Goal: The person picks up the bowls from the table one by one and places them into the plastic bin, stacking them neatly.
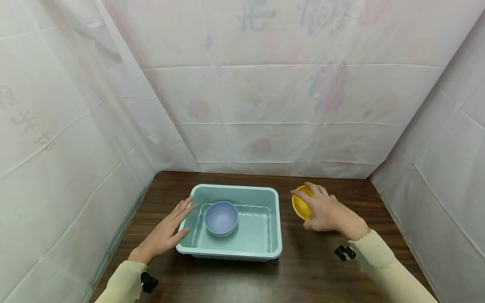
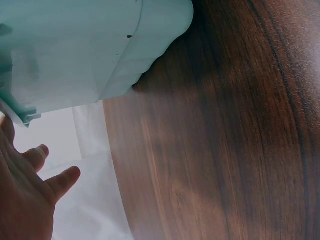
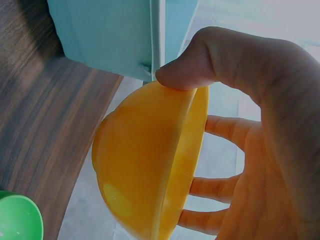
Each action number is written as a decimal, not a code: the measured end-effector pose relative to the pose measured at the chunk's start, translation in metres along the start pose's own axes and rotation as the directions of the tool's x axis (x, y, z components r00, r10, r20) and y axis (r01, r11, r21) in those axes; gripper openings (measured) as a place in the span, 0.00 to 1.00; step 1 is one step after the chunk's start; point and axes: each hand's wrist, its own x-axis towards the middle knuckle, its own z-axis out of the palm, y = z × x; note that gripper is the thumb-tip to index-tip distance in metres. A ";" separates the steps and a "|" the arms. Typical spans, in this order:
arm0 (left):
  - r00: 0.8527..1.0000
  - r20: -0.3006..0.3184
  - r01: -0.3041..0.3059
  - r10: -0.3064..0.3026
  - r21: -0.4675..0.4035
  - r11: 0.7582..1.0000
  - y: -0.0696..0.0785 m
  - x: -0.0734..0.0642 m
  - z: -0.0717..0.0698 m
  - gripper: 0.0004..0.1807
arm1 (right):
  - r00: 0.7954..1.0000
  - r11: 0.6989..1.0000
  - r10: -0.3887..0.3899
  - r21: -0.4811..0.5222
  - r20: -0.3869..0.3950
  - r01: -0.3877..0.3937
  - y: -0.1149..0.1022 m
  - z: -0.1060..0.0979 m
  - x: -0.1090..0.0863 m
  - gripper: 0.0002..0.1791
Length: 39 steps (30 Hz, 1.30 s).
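Note:
My right hand (image 1: 326,210) grips a yellow bowl (image 1: 302,205) by its rim, to the right of a pale teal plastic basin (image 1: 279,235). In the right wrist view the thumb presses the outside of the yellow bowl (image 3: 140,160) and the fingers reach to its inner side. The bowl is held up off the table, tilted. A periwinkle-blue bowl (image 1: 221,216) stands upright inside the basin, left of its middle. With fingers spread and straight, my left hand (image 1: 164,231) rests at the basin's left rim and holds nothing.
A green rounded container (image 3: 20,217) stands on the table in the right wrist view; the head view hides it behind the right hand. The dark wooden table (image 1: 242,282) is bounded by white printed sheets (image 1: 280,113) at the back and both sides.

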 end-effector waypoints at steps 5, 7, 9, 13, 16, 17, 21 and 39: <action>1.000 -0.004 -0.002 0.002 -0.001 1.000 0.001 -0.001 -0.001 0.37 | 1.000 1.000 0.003 0.023 0.002 -0.003 -0.002 -0.001 0.002 0.50; 1.000 -0.003 0.000 0.000 -0.002 1.000 0.001 -0.001 -0.001 0.37 | 1.000 1.000 0.003 0.026 0.000 -0.003 -0.003 -0.002 0.002 0.51; 1.000 0.001 0.008 -0.008 -0.005 1.000 0.002 -0.001 -0.002 0.37 | 1.000 1.000 0.007 0.026 -0.006 -0.006 -0.004 -0.002 0.003 0.51; 1.000 0.008 0.016 -0.016 -0.006 1.000 0.002 -0.002 -0.002 0.38 | 1.000 0.999 0.006 0.036 -0.021 -0.005 -0.005 -0.003 0.004 0.51; 1.000 0.007 0.013 -0.013 -0.001 1.000 0.003 -0.001 -0.002 0.38 | 0.999 0.999 0.003 0.050 -0.032 -0.001 -0.007 -0.003 0.005 0.50; 1.000 0.005 0.010 -0.010 0.001 1.000 0.003 -0.001 -0.002 0.37 | 0.999 0.999 0.003 0.054 -0.035 -0.001 -0.007 -0.004 0.005 0.50; 1.000 0.005 0.009 -0.009 0.004 1.000 0.002 0.000 -0.002 0.37 | 0.999 0.997 0.002 0.076 -0.048 0.002 -0.011 -0.005 0.008 0.50; 1.000 0.005 0.011 -0.011 0.005 1.000 0.001 0.001 -0.001 0.37 | 0.997 0.996 -0.022 0.084 -0.070 0.028 -0.022 -0.001 0.017 0.49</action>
